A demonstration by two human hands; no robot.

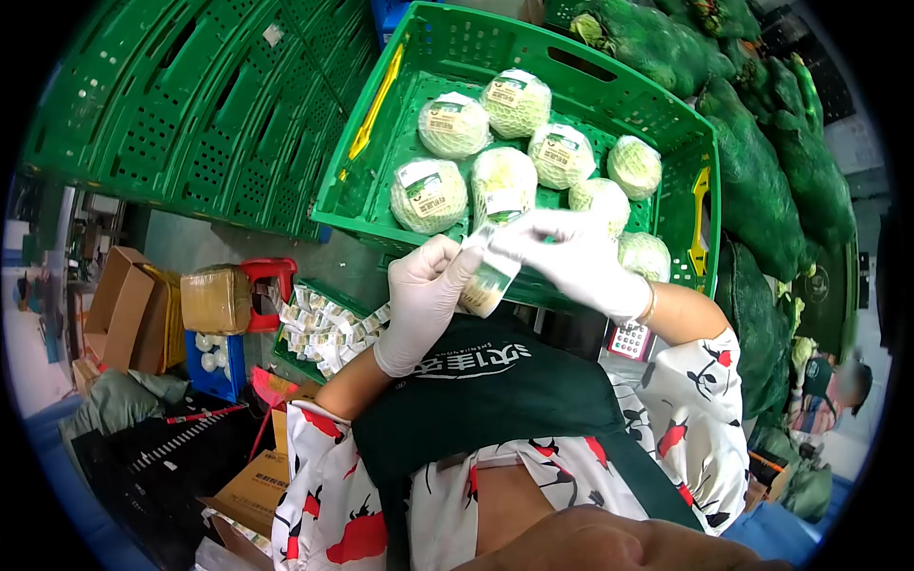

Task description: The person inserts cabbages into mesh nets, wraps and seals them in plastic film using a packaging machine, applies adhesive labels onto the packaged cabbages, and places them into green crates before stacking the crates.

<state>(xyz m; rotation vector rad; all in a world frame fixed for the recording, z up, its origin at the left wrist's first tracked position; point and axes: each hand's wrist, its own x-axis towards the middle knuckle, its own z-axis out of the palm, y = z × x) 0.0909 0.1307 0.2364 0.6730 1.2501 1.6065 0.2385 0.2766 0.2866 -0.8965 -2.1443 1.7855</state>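
My left hand, in a white glove, pinches the left edge of a printed green-and-white label in front of my apron. My right hand, gloved as well, has its fingers closed at the label's upper end. Just beyond both hands stands a green plastic crate with yellow handles. Inside it sit several pale round cabbages in white netting, many with labels on top. The nearest labelled cabbage is partly hidden by my right hand.
Stacked green crates rise at the left. Below them a small green tray holds many loose labels, near a red stool and a cardboard box. Green mesh sacks line the right. A keypad device lies by my right forearm.
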